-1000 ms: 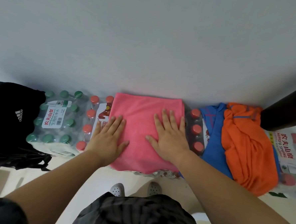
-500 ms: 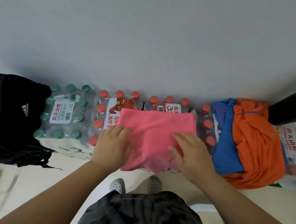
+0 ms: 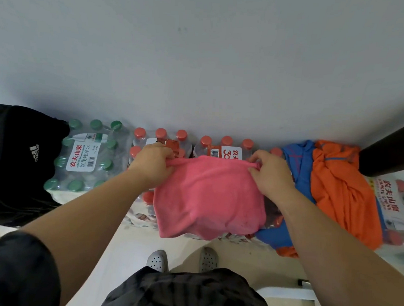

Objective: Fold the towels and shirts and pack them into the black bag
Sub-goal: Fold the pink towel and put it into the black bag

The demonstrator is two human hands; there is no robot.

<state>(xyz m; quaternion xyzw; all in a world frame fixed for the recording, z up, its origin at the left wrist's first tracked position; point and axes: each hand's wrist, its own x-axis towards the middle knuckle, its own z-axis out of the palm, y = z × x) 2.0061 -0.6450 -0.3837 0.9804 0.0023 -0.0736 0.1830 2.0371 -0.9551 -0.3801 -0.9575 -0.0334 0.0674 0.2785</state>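
A pink towel [image 3: 207, 198] lies folded on top of shrink-wrapped packs of bottled water, its near edge hanging over the front. My left hand [image 3: 154, 164] pinches the towel's far left corner and my right hand [image 3: 269, 172] pinches its far right corner. The black bag [image 3: 13, 165] with a white logo sits at the far left. An orange shirt [image 3: 342, 197] lies crumpled over a blue shirt [image 3: 297, 163] to the right of the towel.
Green-capped water bottles [image 3: 87, 155] stand between the bag and the towel, red-capped bottles [image 3: 225, 144] behind it. A grey wall rises directly behind the packs. My shoes [image 3: 157, 260] stand on the pale floor below. A dark object [image 3: 392, 152] is at the right edge.
My hands left the flat towel, drew it toward me, and now grip its two far corners. The red-capped bottles behind it became uncovered.
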